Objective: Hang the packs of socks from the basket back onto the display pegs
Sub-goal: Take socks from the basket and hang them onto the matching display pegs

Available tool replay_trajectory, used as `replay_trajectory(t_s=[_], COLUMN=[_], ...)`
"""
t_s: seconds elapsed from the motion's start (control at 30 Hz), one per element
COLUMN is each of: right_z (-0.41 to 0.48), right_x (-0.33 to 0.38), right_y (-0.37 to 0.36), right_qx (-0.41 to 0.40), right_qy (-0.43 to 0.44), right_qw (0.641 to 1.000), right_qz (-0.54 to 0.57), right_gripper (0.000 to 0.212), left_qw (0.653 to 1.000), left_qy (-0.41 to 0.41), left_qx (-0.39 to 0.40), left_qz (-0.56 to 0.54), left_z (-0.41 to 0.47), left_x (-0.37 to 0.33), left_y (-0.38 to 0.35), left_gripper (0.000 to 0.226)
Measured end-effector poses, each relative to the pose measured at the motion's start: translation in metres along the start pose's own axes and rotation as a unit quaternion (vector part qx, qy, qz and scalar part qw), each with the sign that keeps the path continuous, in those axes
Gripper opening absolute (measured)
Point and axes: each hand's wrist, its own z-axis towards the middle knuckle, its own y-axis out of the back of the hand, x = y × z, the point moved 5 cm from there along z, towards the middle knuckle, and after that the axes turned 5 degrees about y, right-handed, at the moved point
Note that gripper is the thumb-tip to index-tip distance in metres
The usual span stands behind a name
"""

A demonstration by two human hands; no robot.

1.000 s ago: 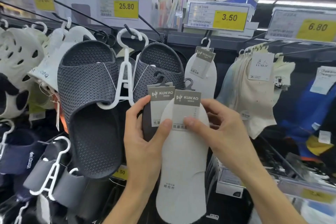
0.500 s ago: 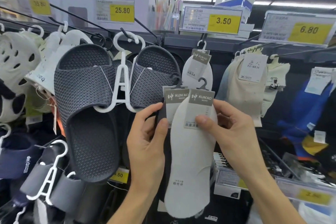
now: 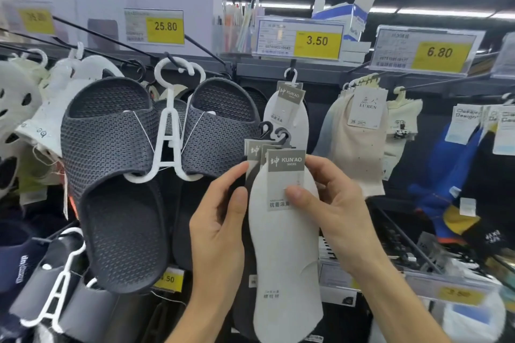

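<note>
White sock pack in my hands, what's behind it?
Behind the white sock pack, a dark sock pack shows along its left edge, and grey cards and two black hooks stick out above. The rest is covered, so the number of packs is unclear.

white sock pack [image 3: 284, 259] upright in front, dark packs [image 3: 243, 315] fanned behind it, black hooks [image 3: 282, 135] up, below hung white pack [image 3: 287, 114]

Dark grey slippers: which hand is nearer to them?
Left. The left hand is just right of the slippers; the right hand is farther right, past the sock packs.
</note>
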Motion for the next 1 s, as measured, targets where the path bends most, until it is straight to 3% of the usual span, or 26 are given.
replay_trajectory(t_s=[0.17,0.27,0.4,0.57,0.77,0.9,1.0], right_z=[0.01,0.035,0.077,0.119,0.139,0.139,0.118], right_x=[-0.001,0.004,0.007,0.003,-0.02,-0.025,-0.009], right_y=[0.014,0.038,0.058,0.047,0.038,0.042,0.038], right_qx=[-0.016,-0.086,-0.135,-0.105,-0.051,-0.061,-0.12], right_qy=[-0.014,-0.009,0.006,0.048,0.025,-0.018,0.036], right_qw=[0.997,0.993,0.99,0.981,0.966,0.94,0.903], right_qz=[0.077,0.08,-0.036,-0.154,-0.252,-0.336,-0.412], right_gripper=[0.03,0.027,0.038,0.05,0.063,0.062,0.056], left_qw=[0.999,0.994,0.992,0.996,0.996,0.996,0.996], left_qy=[-0.03,-0.067,-0.073,-0.037,-0.014,-0.01,-0.006], left_qx=[-0.038,-0.062,-0.066,-0.022,0.016,0.022,0.024], left_qz=[0.021,0.067,0.078,0.081,0.092,0.09,0.089], left_z=[0.003,0.003,0.003,0.001,0.0,0.001,0.001], left_x=[-0.003,-0.01,-0.015,-0.011,-0.004,-0.004,-0.005], left_y=[0.008,0.018,0.026,0.016,0.012,0.009,0.008], left_gripper=[0.037,0.037,0.039,0.038,0.035,0.032,0.034])
